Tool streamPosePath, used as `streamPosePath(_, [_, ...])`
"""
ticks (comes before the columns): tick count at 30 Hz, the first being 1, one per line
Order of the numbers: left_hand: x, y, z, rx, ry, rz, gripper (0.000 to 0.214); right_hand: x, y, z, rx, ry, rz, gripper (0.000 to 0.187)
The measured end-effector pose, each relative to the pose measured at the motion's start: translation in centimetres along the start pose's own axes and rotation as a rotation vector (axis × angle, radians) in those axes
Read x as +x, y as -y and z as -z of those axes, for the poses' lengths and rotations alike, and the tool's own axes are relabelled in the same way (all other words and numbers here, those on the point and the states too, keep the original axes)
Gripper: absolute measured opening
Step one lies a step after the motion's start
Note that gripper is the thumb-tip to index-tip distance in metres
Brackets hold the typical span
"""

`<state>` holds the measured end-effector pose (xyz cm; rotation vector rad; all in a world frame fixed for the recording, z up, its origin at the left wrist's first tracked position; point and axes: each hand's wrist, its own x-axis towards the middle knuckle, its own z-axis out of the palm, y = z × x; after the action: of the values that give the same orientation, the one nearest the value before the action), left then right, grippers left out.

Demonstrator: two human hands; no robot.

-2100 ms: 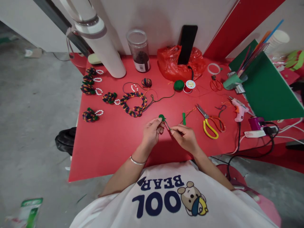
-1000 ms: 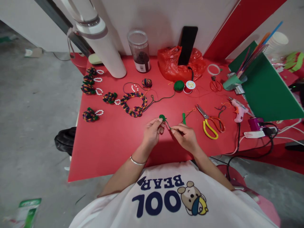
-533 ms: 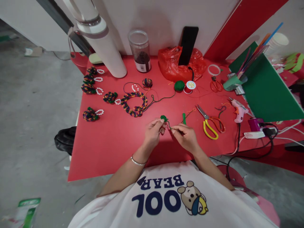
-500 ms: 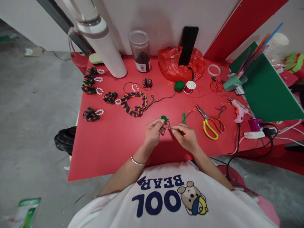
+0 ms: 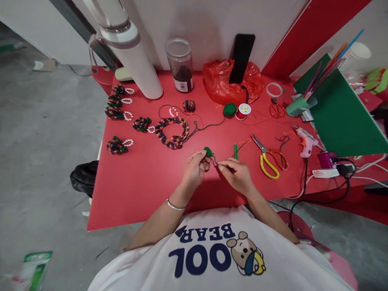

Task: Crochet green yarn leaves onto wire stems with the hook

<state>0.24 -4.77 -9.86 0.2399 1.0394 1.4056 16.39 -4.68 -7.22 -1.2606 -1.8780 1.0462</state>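
Note:
My left hand [image 5: 194, 170] is closed in a pinch on a small green knotted cord piece [image 5: 207, 152] just above the red table [image 5: 136, 182]. My right hand [image 5: 238, 176] pinches the green cord's strand a few centimetres to the right, and the strand runs taut between the two hands. A green-handled crochet hook [image 5: 235, 151] lies on the table just beyond my right hand. A green cord ball [image 5: 229, 109] sits further back, with its strand trailing over the table.
Yellow-handled scissors [image 5: 266, 159] lie right of my hands, a pink glue gun [image 5: 304, 141] and cables further right. A multicoloured braided ring [image 5: 172, 131] and several small knotted flowers with bead loops [image 5: 117, 146] lie left. A jar [image 5: 180, 64], red bag [image 5: 224, 83], phone [image 5: 242, 52] and white pipe [image 5: 136, 60] stand behind.
Both hands keep their pinch in nearly the same place. The left hand's fingers have shifted slightly on the green piece; the view has drifted a little.

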Motion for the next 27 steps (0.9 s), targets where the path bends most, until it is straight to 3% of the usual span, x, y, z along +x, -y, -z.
streamPosePath(15, [-0.26,0.55,0.07,0.168,0.035,-0.198,0.032,-0.23,0.01,0.31,0.004,-0.006,-0.006,0.018])
streamPosePath(27, [-0.01,0.09,0.02,0.077,0.014,-0.058,0.031,-0.17,-0.05,0.19,0.0,0.004,-0.014,0.018])
